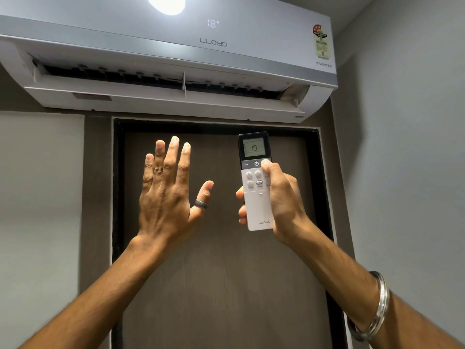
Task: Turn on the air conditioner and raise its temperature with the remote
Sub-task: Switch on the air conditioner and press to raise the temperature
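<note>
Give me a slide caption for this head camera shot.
Right hand thumbs remote reading 19 beneath air conditioner showing 18; left hand open.

- Your left hand [166, 197] is raised, back toward you, fingers straight and spread, thumb out to the side, holding nothing (a dark ring sits on that thumb).
- Your right hand [279, 197] is raised beside it, fingers curled in a grip, thumb bent forward on top.
- Both forearms reach up and inward.
</note>
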{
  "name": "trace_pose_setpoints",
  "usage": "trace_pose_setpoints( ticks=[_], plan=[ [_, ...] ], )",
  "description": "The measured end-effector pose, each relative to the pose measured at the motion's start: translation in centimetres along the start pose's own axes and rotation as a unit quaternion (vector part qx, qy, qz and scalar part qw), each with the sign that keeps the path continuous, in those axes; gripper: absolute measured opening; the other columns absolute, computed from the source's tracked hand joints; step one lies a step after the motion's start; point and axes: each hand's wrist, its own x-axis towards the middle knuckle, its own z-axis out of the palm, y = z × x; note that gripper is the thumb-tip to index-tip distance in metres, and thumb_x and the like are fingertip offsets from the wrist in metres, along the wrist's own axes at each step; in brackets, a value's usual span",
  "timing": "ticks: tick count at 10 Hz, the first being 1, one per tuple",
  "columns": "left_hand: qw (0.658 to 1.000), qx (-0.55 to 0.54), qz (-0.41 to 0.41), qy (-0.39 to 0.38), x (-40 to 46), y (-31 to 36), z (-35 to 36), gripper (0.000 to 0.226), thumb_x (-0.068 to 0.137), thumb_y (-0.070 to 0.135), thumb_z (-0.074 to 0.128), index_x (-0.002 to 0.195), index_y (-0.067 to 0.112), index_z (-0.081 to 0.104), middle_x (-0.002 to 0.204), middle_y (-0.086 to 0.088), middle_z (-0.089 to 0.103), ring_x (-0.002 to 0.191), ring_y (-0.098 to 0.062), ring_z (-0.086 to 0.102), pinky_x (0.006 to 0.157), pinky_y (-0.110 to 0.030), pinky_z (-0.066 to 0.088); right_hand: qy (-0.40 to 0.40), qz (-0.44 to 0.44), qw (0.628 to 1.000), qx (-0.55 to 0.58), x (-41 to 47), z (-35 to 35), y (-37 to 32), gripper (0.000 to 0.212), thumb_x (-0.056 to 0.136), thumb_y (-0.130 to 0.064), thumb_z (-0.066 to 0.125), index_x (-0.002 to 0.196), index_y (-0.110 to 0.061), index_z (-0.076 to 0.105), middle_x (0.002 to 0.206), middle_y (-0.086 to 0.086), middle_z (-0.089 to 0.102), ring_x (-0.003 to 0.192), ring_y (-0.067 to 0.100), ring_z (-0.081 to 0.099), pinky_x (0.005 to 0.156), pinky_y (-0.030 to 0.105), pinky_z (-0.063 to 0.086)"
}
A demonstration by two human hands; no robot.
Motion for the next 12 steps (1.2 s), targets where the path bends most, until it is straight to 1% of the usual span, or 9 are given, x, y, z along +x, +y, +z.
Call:
trace_pose_setpoints(
  ticks=[1, 3, 4, 7, 8, 10, 12],
  plan=[
    [1.000, -0.002, 0.000, 0.002, 0.01, 0.04, 0.03, 0.080, 0.099, 0.057, 0.038, 0.159, 0.004, 0.029, 0.169, -0.020, 0.020, 0.158, -0.038, 0.010, 0.130, -0.054, 0.010, -0.004, 0.009, 1.000, 0.002, 0.08, -0.05, 0.08, 0.047, 0.110, -0.047, 0.037, 0.110, -0.008, 0.064, 0.069, 0.005, 0.079, 0.048, 0.025, 0.072, 0.047, 0.035, 0.062],
    [1.000, -0.002, 0.001, 0.004, 0.10, 0.08, 0.04, 0.080, 0.099, 0.056, 0.039, 0.159, 0.005, 0.029, 0.169, -0.019, 0.020, 0.158, -0.038, 0.010, 0.130, -0.054, 0.010, 0.003, 0.013, 1.000, 0.011, 0.28, -0.22, 0.38, 0.053, 0.110, -0.048, 0.037, 0.116, -0.003, 0.063, 0.075, 0.011, 0.078, 0.051, 0.027, 0.072, 0.051, 0.037, 0.062],
    [1.000, 0.000, 0.000, 0.005, 0.05, 0.10, -0.01, 0.079, 0.099, 0.056, 0.040, 0.159, 0.005, 0.030, 0.169, -0.019, 0.021, 0.158, -0.037, 0.010, 0.130, -0.054, 0.011, 0.010, 0.011, 1.000, 0.014, 0.30, -0.21, 0.32, 0.053, 0.110, -0.048, 0.037, 0.118, -0.001, 0.062, 0.073, 0.010, 0.078, 0.049, 0.026, 0.071, 0.051, 0.037, 0.063],
    [1.000, -0.001, 0.001, 0.010, -0.05, 0.27, 0.00, 0.079, 0.099, 0.056, 0.039, 0.159, 0.005, 0.030, 0.169, -0.019, 0.022, 0.158, -0.037, 0.010, 0.130, -0.053, 0.010, 0.013, 0.004, 1.000, 0.013, -0.14, -0.08, -0.27, 0.048, 0.110, -0.046, 0.038, 0.112, -0.005, 0.063, 0.067, 0.005, 0.079, 0.046, 0.025, 0.071, 0.044, 0.034, 0.061],
    [1.000, -0.006, 0.002, 0.010, -0.03, 0.30, 0.10, 0.079, 0.100, 0.056, 0.039, 0.159, 0.005, 0.029, 0.169, -0.018, 0.020, 0.159, -0.037, 0.009, 0.130, -0.053, 0.010, 0.016, -0.005, 1.000, 0.007, -0.18, -0.17, -0.35, 0.048, 0.110, -0.045, 0.039, 0.109, -0.005, 0.065, 0.067, 0.006, 0.079, 0.046, 0.026, 0.071, 0.044, 0.035, 0.061],
    [1.000, -0.001, 0.003, 0.013, 0.03, 0.35, 0.16, 0.079, 0.100, 0.057, 0.038, 0.159, 0.005, 0.029, 0.170, -0.018, 0.021, 0.159, -0.036, 0.010, 0.130, -0.051, 0.009, 0.012, 0.004, 1.000, 0.003, 0.11, -0.62, -0.09, 0.049, 0.110, -0.048, 0.036, 0.111, -0.009, 0.065, 0.077, 0.010, 0.079, 0.052, 0.027, 0.072, 0.052, 0.037, 0.063],
    [1.000, -0.005, 0.004, 0.008, -0.01, 0.66, 0.13, 0.079, 0.100, 0.057, 0.038, 0.159, 0.005, 0.029, 0.169, -0.019, 0.021, 0.159, -0.036, 0.010, 0.130, -0.050, 0.007, 0.014, 0.008, 1.000, 0.009, 0.03, -0.87, 0.14, 0.048, 0.110, -0.048, 0.036, 0.110, -0.010, 0.065, 0.077, 0.011, 0.078, 0.052, 0.026, 0.072, 0.051, 0.036, 0.063]
  ],
)
